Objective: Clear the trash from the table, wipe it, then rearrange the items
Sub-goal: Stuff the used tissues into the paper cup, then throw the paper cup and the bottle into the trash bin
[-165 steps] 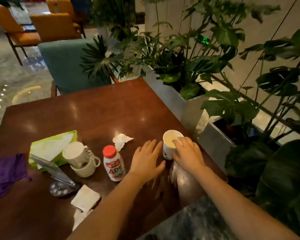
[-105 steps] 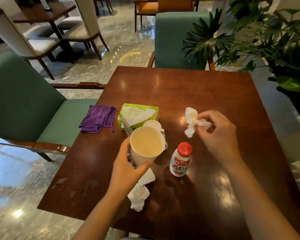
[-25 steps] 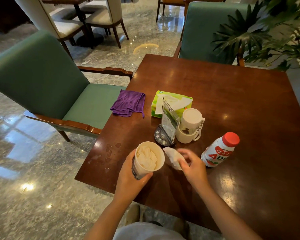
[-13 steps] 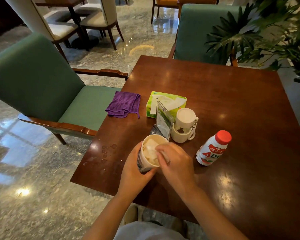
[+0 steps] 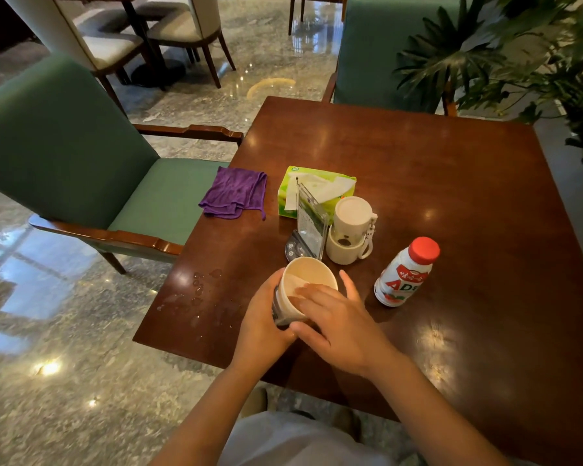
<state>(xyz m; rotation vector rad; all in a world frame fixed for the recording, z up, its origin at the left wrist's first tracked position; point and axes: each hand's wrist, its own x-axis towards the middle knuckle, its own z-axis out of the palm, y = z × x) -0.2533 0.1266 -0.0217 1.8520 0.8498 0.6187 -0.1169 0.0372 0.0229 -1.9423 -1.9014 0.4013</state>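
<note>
Step in hand: clearing trash, first of the three. Left hand (image 5: 261,326): wrapped around the side of the paper cup (image 5: 305,287), holding it just above the near-left part of the tabletop (image 5: 451,183), tilted slightly toward the person. Right hand (image 5: 337,322): laid over the cup's near rim, fingers spread and reaching into the mouth, pressing on a white tissue (image 5: 295,286) that lies inside; it grips nothing firmly as far as can be seen. Bottle (image 5: 405,272), red cap, stands upright just right of the cup, apart from both hands. Mug stack (image 5: 349,232), white, sits beyond the cup; a clear card stand (image 5: 312,223) touches its left side. Tissue pack (image 5: 313,190), green, lies farther back, behind the stand. Purple cloth (image 5: 234,196) hangs over the left edge, partly on the seat of the green chair (image 5: 64,153). Water drops (image 5: 202,287) spot the near-left corner. No loose tissue is visible elsewhere on the wood. Judgement: the trash seems gathered into the cup, so the step is nearly done. Next move calls for lifting the cup away level, so the paper stays in, and carrying it to a bin, which is not in view; whether the bottle is trash cannot be told. Wiping would then need the cloth, with the drops as first target.
</note>
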